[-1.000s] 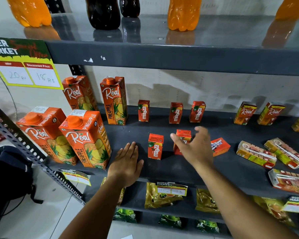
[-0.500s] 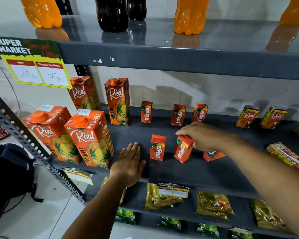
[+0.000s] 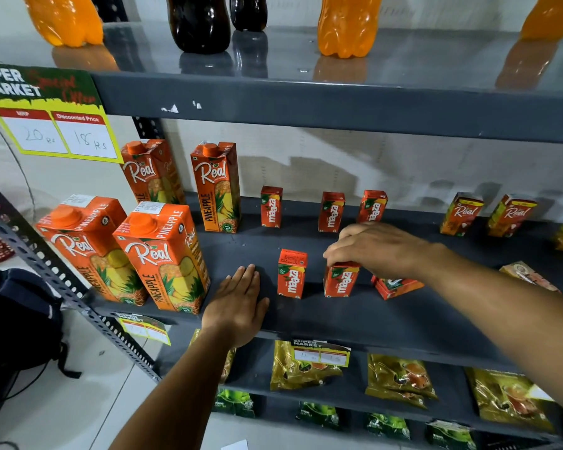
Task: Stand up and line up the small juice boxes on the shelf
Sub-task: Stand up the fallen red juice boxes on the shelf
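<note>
right hand (image 3: 376, 250) pinching the top of a small juice box (image 3: 341, 280), upright on the shelf (image 3: 355, 319)

it stands just right of another upright box (image 3: 291, 274); a toppled box (image 3: 397, 287) lies just right of it, half hidden under the wrist — a careless release could tip it into either neighbour. left hand (image 3: 238, 306), left of the pair, lies flat with fingers together. more boxes far right are cut off.

Tilted Maaza box (image 3: 341, 279) now upright, seemingly set on shelf (image 3: 355, 319).
</note>
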